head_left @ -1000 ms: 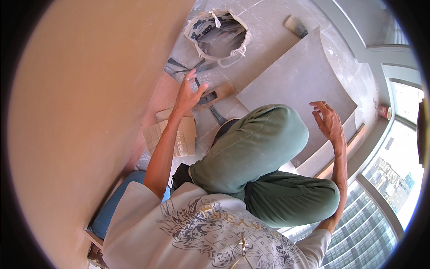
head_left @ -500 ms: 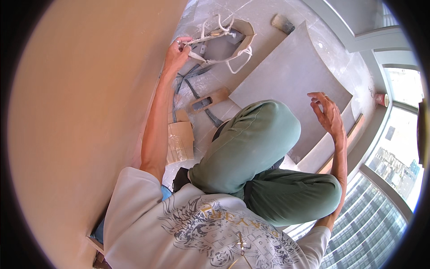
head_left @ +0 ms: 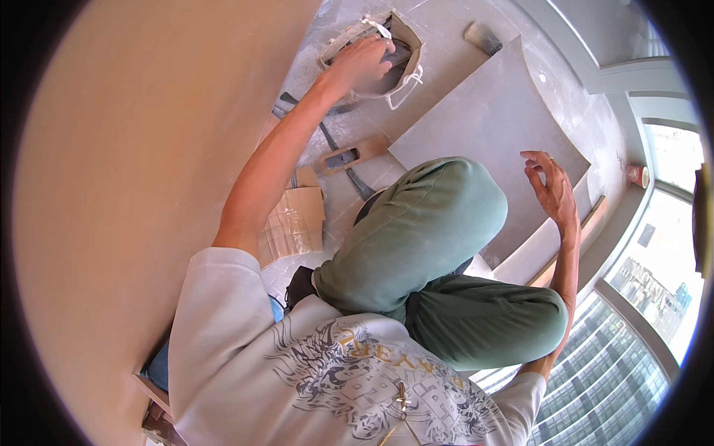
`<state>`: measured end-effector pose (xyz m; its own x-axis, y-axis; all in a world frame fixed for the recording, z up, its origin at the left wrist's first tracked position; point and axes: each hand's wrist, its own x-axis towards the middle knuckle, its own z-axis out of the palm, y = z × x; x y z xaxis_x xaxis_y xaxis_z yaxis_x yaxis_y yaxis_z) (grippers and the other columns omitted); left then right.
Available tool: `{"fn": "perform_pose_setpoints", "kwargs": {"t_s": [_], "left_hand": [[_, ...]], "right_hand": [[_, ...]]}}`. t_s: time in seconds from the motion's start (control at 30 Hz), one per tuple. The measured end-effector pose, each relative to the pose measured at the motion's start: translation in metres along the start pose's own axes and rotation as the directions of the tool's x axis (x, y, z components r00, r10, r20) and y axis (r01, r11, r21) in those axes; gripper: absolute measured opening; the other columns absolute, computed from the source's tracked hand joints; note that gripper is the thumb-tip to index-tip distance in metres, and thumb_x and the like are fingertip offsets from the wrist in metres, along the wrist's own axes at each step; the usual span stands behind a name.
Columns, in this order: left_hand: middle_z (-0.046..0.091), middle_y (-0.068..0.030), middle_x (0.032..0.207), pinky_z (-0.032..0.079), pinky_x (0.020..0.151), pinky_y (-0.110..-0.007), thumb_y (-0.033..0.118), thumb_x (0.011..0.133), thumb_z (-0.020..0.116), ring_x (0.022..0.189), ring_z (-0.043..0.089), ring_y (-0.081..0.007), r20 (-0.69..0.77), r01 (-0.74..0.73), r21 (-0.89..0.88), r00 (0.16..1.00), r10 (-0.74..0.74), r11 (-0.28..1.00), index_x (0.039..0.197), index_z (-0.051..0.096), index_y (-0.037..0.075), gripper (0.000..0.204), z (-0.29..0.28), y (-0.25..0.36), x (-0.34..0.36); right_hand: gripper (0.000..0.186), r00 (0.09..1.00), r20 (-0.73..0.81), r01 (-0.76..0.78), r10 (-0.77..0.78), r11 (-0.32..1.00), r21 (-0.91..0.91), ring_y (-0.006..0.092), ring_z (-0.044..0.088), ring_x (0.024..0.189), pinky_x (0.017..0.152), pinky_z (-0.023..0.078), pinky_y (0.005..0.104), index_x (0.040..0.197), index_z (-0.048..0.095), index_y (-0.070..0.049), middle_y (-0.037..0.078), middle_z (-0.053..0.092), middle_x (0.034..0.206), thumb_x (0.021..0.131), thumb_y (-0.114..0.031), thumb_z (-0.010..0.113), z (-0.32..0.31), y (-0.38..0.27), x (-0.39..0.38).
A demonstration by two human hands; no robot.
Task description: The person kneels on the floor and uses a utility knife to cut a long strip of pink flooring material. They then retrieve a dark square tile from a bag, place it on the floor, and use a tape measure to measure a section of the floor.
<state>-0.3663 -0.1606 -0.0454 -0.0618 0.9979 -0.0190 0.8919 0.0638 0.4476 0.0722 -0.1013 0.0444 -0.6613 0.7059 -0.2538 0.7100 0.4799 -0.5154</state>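
My left hand (head_left: 361,62) is over the mouth of a paper bag (head_left: 413,63) with white cord handles, which stands on the floor at the top. Its fingers are apart and slightly bent, with nothing visible held in them; part of the bag's contents is hidden beneath the hand. A white strip (head_left: 378,28) shows at the bag's far side, close to the fingers. My right hand (head_left: 552,187) hangs in the air right of my knees, above the large grey board (head_left: 476,119). Its fingers are loosely curled and apart, and it holds nothing.
On the floor between the bag and my legs lie a wooden float-like tool (head_left: 355,153), dark straps (head_left: 358,184) and a piece of cardboard (head_left: 294,223). A wide brush-like tool (head_left: 483,37) touches the board's far corner. A wall (head_left: 134,186) rises at left; windows (head_left: 647,267) line the right.
My left hand has let go of the bag's near-left rim and handle and moved right and farther, over the opening. The right hand stays nearly where it was.
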Motion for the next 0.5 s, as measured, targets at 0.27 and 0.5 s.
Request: {"fn": "perform_pose_setpoints", "kwargs": {"t_s": [0.27,0.5], "left_hand": [[0.041,-0.0223,0.149,0.033,0.113,-0.056,0.042,0.073,0.08,0.142,0.038,-0.0396,0.234,0.121,0.214,0.957,-0.171,0.969,0.156,0.029,0.013,0.102,0.063,-0.033,0.024],[0.057,-0.0287,0.131,0.05,0.098,-0.049,0.022,0.078,0.069,0.114,0.062,-0.045,0.049,0.105,0.101,0.993,-0.11,0.989,0.148,0.037,0.002,0.08,0.036,-0.035,0.023]], "right_hand": [[0.025,0.997,-0.029,-0.064,0.065,0.998,0.023,0.0296,0.069,0.099,0.089,0.054,0.0423,0.123,0.064,-0.005,0.017,0.07,0.111,0.1,-0.012,0.059,-0.014,-0.01,-0.014],[0.027,0.994,0.003,-0.11,0.11,0.994,0.003,0.0299,0.069,0.1,0.089,0.054,0.0427,0.125,0.063,-0.005,0.017,0.07,0.11,0.101,-0.015,0.057,-0.009,0.005,-0.017]]}}
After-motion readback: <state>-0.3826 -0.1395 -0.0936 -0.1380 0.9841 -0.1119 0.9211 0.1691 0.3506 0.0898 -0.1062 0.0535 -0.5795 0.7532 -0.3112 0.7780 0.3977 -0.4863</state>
